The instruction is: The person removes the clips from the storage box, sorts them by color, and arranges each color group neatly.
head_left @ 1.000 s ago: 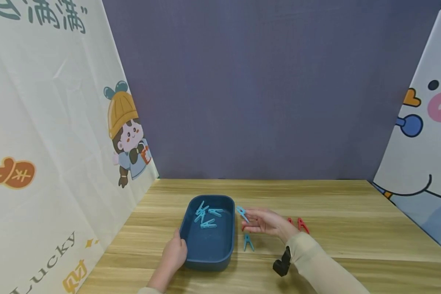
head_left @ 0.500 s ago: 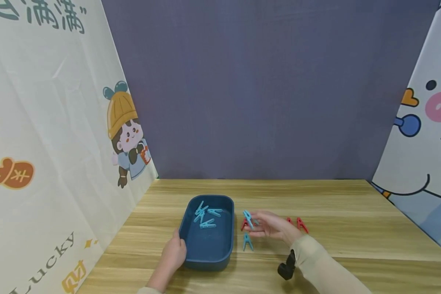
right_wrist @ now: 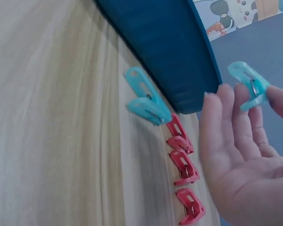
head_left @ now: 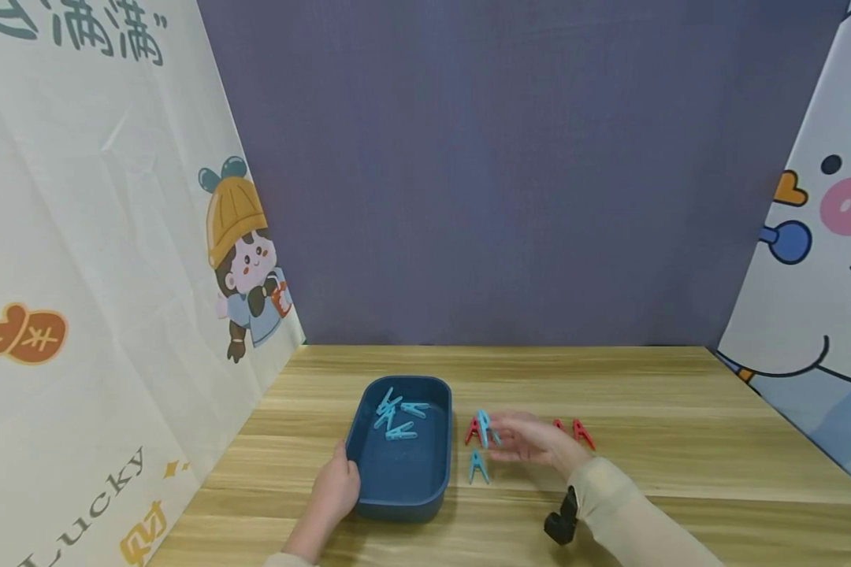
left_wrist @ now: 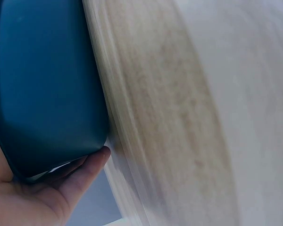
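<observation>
My left hand (head_left: 336, 484) grips the near left side of a dark blue plastic bin (head_left: 397, 504), its thumb at the rim. In the left wrist view, fingers (left_wrist: 87, 174) lie along the bin's outer wall (left_wrist: 47, 94). My right hand (head_left: 535, 442), to the right of the bin, pinches a light blue clothespin (right_wrist: 250, 84) between thumb and fingertips, raised above the table. Another light blue clothespin (head_left: 478, 467) stands on the table just in front of that hand. Close beside the held one, a red clothespin (head_left: 471, 431) shows in the head view.
Several light blue clothespins (head_left: 401, 432) lie inside the bin towards its far end. Beyond the right wrist are more red clothespins (head_left: 583, 434), seen in a row with others (right_wrist: 184, 167) in the right wrist view. A grey-blue panel (head_left: 510, 197) closes off the wooden table's back edge.
My right hand has drawn back to the right, away from the bin's rim, with the light blue clothespin still pinched. The red clothespin by it shows more fully. The left hand stays put.
</observation>
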A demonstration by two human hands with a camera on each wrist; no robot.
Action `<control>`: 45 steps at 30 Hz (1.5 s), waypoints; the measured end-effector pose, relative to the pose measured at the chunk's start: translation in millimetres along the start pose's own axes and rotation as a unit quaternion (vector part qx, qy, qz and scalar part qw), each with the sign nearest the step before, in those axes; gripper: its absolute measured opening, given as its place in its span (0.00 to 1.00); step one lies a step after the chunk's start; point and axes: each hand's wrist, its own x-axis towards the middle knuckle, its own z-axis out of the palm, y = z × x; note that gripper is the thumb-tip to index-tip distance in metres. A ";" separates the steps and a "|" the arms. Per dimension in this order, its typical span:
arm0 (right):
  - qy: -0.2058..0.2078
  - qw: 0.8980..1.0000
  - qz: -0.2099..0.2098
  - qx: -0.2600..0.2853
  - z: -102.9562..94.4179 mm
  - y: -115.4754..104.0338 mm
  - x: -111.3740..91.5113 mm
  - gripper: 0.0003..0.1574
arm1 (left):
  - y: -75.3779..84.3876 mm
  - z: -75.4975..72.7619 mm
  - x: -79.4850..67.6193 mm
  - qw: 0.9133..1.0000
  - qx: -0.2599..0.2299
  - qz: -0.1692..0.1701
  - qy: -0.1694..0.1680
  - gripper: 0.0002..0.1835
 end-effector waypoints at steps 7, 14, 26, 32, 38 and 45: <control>0.027 0.998 0.001 -0.064 -2.6 1.7 -4.2 0.32 | -0.6 1.3 0.9 1.000 -0.002 -0.004 0.001 0.25; 0.031 0.997 -0.006 -0.076 -4.8 5.1 -7.7 0.15 | -1.6 2.0 1.2 1.000 0.001 0.004 0.005 0.25; 0.056 0.994 0.002 -0.093 -8.4 14.2 -11.4 0.18 | -0.6 0.6 0.6 1.000 -0.003 -0.003 0.001 0.25; 0.058 0.993 0.007 -0.106 -8.9 17.0 -13.9 0.13 | -0.5 0.3 0.6 1.000 0.001 0.000 0.001 0.25; 0.061 0.989 0.002 -0.133 -10.8 18.4 -16.0 0.15 | -0.3 0.1 0.5 1.000 -0.002 -0.005 -0.002 0.25; 0.079 0.982 0.004 -0.174 -10.7 22.4 -16.5 0.13 | -0.4 0.1 0.7 1.000 -0.002 -0.001 -0.004 0.25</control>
